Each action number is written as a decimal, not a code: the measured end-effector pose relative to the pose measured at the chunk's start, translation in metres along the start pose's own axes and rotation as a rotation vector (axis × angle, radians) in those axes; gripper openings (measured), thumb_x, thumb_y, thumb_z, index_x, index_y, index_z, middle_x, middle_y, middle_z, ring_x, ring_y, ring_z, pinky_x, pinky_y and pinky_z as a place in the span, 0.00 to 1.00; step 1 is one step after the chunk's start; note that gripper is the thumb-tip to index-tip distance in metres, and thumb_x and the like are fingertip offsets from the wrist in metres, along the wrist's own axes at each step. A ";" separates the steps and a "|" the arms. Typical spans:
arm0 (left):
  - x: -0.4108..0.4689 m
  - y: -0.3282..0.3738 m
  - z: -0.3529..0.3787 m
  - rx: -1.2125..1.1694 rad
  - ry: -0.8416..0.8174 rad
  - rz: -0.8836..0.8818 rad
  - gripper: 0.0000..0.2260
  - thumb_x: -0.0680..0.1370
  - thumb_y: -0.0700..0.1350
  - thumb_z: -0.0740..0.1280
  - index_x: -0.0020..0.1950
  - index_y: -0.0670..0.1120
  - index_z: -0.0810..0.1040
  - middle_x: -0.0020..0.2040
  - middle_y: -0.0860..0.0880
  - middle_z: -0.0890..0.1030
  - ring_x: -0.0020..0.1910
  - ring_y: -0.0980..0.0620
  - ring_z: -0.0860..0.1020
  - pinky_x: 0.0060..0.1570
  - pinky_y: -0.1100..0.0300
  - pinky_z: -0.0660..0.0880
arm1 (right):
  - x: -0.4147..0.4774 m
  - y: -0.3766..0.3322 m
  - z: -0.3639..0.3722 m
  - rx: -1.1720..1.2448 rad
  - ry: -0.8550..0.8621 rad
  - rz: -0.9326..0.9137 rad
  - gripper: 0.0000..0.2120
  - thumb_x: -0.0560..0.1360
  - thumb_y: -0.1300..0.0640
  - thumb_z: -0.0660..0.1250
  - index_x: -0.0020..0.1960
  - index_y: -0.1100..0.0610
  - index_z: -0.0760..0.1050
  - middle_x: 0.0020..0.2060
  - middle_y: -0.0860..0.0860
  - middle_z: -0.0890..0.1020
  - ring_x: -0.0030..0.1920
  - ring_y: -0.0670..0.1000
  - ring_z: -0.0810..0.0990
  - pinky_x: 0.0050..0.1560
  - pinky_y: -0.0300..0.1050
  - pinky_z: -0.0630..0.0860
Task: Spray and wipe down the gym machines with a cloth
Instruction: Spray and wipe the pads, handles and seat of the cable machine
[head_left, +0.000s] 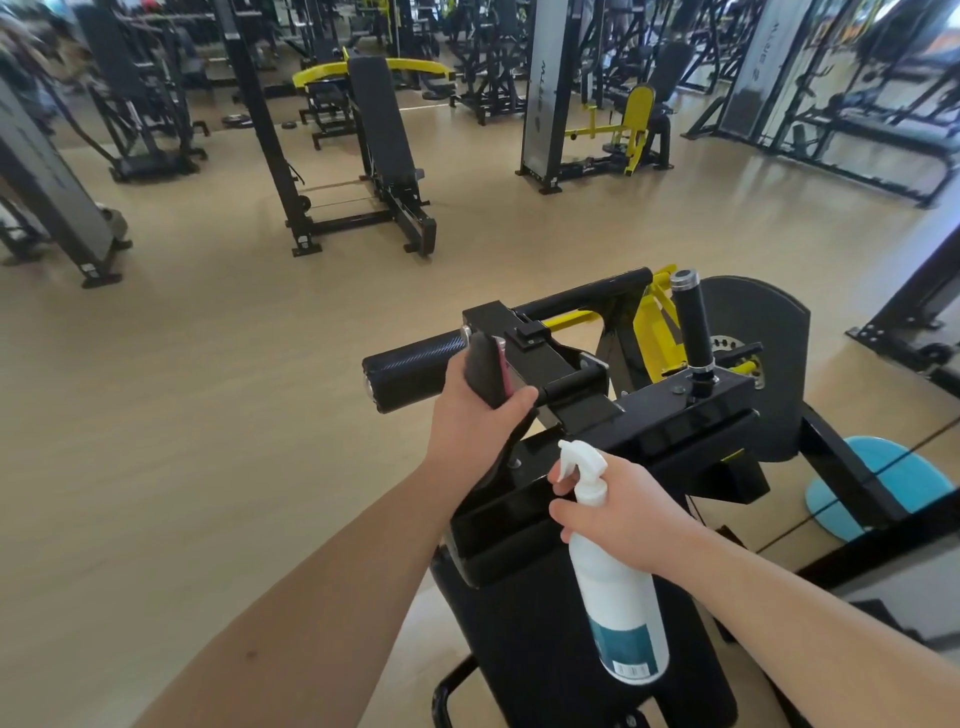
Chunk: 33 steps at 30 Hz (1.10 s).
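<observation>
The machine frame at lower middle is black painted metal, glossy enough to carry highlights; the yellow struts behind it have the same smooth paint. The roller pad wears a black covering with a fine woven texture and faint sheen, capped in bright metal. The upright grip is matt black under a polished metal cap. The cloth looks dark, soft and matt, with a pink edge. The spray bottle is smooth white plastic with a printed teal label. The floor is pale, wood-look, smooth and softly shiny
</observation>
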<state>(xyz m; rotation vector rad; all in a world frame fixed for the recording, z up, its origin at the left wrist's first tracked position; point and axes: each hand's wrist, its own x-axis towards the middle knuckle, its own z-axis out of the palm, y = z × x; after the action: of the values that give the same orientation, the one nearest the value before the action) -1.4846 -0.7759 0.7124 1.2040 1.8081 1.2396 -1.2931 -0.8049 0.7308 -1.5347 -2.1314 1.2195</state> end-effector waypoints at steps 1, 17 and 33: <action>0.001 -0.001 -0.002 0.009 -0.029 -0.009 0.30 0.72 0.55 0.78 0.70 0.52 0.69 0.54 0.55 0.79 0.55 0.54 0.79 0.51 0.63 0.76 | 0.000 0.001 0.000 0.001 -0.011 0.002 0.09 0.77 0.53 0.72 0.52 0.43 0.75 0.45 0.45 0.83 0.42 0.41 0.86 0.48 0.41 0.81; -0.008 0.000 -0.003 -0.134 -0.057 -0.004 0.27 0.76 0.50 0.75 0.72 0.53 0.68 0.54 0.53 0.80 0.51 0.54 0.83 0.56 0.52 0.82 | 0.007 0.010 -0.006 -0.009 -0.009 -0.013 0.08 0.77 0.51 0.72 0.51 0.41 0.74 0.45 0.44 0.83 0.44 0.41 0.85 0.51 0.43 0.82; -0.018 0.006 -0.005 -0.191 0.043 0.013 0.18 0.86 0.54 0.58 0.74 0.49 0.68 0.53 0.56 0.81 0.57 0.53 0.80 0.60 0.59 0.76 | 0.003 -0.001 0.007 0.000 -0.023 -0.023 0.08 0.76 0.51 0.73 0.51 0.42 0.75 0.46 0.43 0.83 0.46 0.45 0.85 0.51 0.45 0.82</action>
<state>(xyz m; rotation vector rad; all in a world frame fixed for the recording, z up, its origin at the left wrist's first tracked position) -1.4798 -0.7930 0.7199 1.0917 1.6713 1.4200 -1.2995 -0.8054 0.7263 -1.4993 -2.1571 1.2355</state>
